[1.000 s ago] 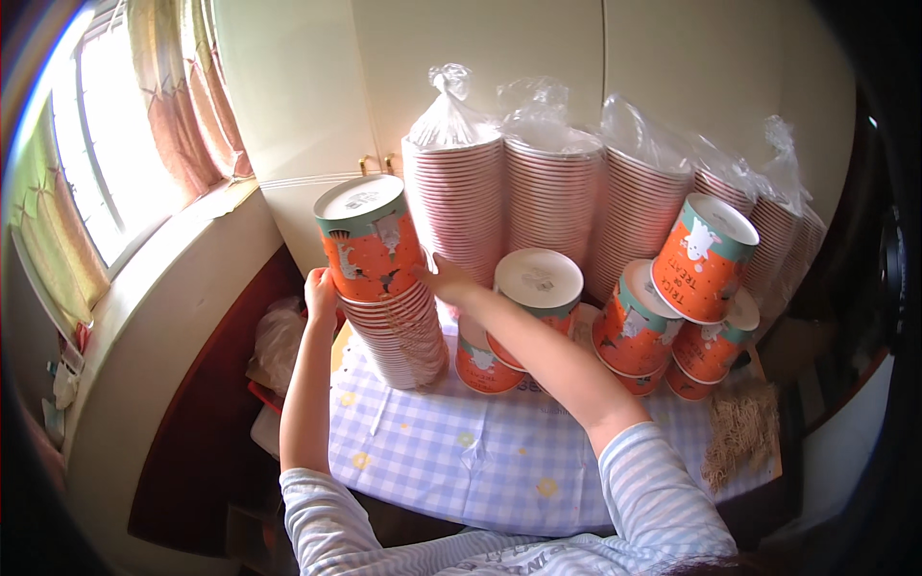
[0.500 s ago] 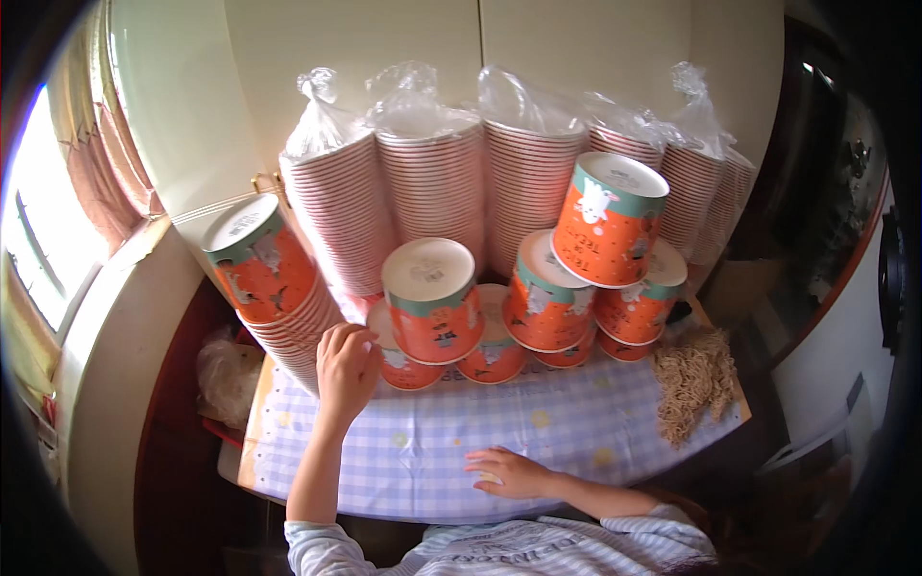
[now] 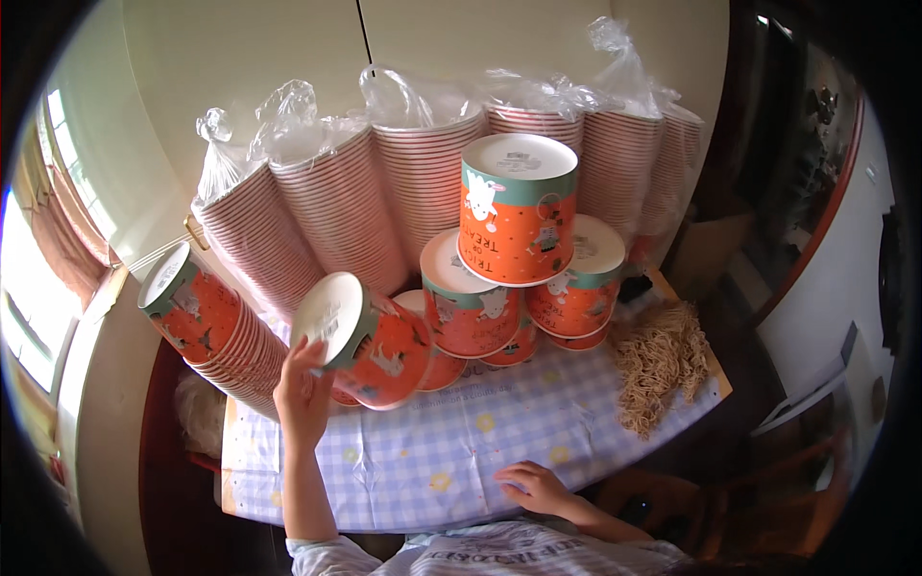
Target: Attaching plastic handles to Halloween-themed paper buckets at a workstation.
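Note:
My left hand (image 3: 303, 392) grips the white bottom rim of an orange and teal paper cup (image 3: 370, 341), held tilted on its side above the checked tablecloth (image 3: 451, 451). My right hand (image 3: 534, 485) rests flat on the cloth near the front edge, holding nothing. Just right of the held cup stands a pile of upturned orange cups (image 3: 514, 264), stacked like a pyramid, with the top cup (image 3: 517, 206) highest. At the left leans a stack of nested orange cups (image 3: 206, 322).
Tall bagged stacks of pink-rimmed cups (image 3: 423, 182) line the wall behind the pile. A heap of tan shredded paper (image 3: 663, 360) lies on the table's right end. A window with curtains (image 3: 58, 240) is at the left, dark furniture at the right.
My left hand has lifted one orange cup off the table and tipped it sideways. My right hand stays on the cloth. The view has shifted left.

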Action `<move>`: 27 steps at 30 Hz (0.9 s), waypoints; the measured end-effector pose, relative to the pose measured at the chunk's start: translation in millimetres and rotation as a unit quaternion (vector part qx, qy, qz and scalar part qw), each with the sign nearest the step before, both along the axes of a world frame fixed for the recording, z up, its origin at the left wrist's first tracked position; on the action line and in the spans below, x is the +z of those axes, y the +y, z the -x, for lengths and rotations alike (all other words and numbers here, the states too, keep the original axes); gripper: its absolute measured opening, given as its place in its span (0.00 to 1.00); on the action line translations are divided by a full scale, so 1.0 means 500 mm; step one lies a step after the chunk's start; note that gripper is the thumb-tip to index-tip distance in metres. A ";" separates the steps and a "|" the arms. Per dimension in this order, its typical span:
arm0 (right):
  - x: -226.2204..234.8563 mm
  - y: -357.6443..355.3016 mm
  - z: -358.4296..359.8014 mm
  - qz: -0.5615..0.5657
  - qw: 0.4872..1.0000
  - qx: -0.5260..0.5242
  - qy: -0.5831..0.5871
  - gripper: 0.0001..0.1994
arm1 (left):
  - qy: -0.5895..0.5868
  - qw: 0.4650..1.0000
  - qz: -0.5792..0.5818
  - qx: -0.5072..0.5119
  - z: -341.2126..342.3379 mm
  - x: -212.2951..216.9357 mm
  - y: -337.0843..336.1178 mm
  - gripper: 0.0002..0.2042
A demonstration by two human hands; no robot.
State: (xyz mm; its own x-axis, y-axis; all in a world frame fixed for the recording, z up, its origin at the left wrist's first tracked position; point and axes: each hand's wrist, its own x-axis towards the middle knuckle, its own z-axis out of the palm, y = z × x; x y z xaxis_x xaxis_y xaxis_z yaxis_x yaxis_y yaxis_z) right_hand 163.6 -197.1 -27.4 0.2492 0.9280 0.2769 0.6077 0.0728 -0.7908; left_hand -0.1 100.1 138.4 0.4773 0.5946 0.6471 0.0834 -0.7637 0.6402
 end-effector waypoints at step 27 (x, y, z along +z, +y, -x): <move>0.098 0.093 -0.008 -0.197 0.940 -0.126 0.248 0.33 | 0.001 0.944 0.311 -0.109 -0.058 -0.177 -0.144 0.12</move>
